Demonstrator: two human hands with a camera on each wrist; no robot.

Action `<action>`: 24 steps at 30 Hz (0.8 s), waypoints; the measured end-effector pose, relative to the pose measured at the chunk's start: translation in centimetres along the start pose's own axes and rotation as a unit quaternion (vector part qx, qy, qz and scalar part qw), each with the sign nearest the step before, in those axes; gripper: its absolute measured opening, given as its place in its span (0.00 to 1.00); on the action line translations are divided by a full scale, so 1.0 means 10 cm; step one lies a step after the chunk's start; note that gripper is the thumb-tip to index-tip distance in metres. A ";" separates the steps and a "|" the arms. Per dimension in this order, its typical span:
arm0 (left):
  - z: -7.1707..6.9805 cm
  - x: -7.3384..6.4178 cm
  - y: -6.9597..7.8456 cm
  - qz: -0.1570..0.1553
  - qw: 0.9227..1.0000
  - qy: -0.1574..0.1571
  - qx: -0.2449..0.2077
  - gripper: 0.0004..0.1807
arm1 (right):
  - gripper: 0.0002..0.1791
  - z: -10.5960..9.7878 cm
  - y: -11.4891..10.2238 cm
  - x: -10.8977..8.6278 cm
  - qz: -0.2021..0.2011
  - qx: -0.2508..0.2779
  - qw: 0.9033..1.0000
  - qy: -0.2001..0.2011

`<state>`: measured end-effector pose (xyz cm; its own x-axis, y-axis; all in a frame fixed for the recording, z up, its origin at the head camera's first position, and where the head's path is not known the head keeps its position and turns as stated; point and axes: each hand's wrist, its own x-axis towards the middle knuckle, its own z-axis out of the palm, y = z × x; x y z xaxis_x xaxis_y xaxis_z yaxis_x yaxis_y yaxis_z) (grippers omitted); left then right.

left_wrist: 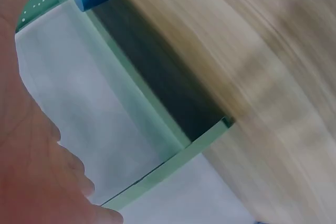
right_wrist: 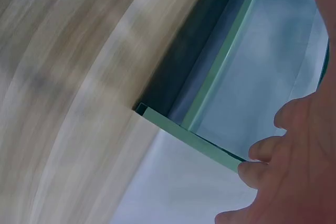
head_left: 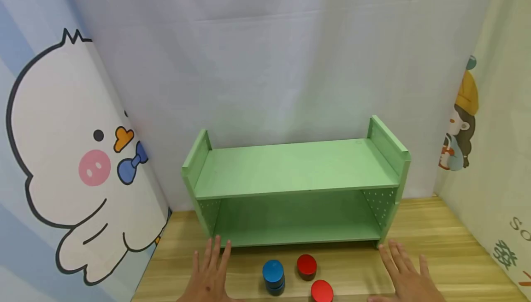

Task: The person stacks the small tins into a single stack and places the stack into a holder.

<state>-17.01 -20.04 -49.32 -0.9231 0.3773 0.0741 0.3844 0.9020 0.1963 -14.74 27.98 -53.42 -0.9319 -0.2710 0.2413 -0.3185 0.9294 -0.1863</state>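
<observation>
On a light wood-grain tabletop [head_left: 439, 228], a pale green two-tier shelf [head_left: 298, 168] with perforated side panels, directly behind three short round pieces. Between the hands: a glossy blue cylinder [head_left: 273, 272] with a dark groove around its middle, nearer the left hand [head_left: 209, 274]; then a bright red cylinder [head_left: 307, 266] and, closer to the front, a second bright red cylinder [head_left: 322, 290], both standing between the blue one and the right hand [head_left: 408, 279]. Behind the shelf, a plain white cloth backdrop [head_left: 269, 71]; at left, a striped blue-and-white cloth [head_left: 25, 131] with a big white cartoon duck; at right, a cream printed cloth [head_left: 493, 145].

Both hands bare, holding nothing, fingers straight and fanned wide. Fingertips close to the shelf's front corners in the head view; contact impossible to tell.

Both red cylinders visible only from the head; palm sides only from the wrists.
</observation>
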 end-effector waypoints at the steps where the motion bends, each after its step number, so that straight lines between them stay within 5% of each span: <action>1: 0.02 0.00 0.00 -0.002 1.000 -0.003 -0.004 0.71 | 0.72 0.01 -0.01 0.01 0.001 0.005 1.000 -0.002; 12: 0.25 0.06 0.06 -0.020 0.998 -0.022 -0.062 0.67 | 0.72 0.17 -0.15 0.09 -0.029 0.006 0.999 0.022; 24: 0.49 0.13 0.12 -0.022 0.990 0.003 -0.136 0.69 | 0.70 0.40 -0.23 0.12 -0.042 0.034 0.997 0.050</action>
<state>-17.67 -17.41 -53.77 -0.9392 0.3371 0.0661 0.3289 0.8270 0.4559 -15.80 24.58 -56.52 -0.8801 -0.3181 0.3525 -0.4094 0.8844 -0.2240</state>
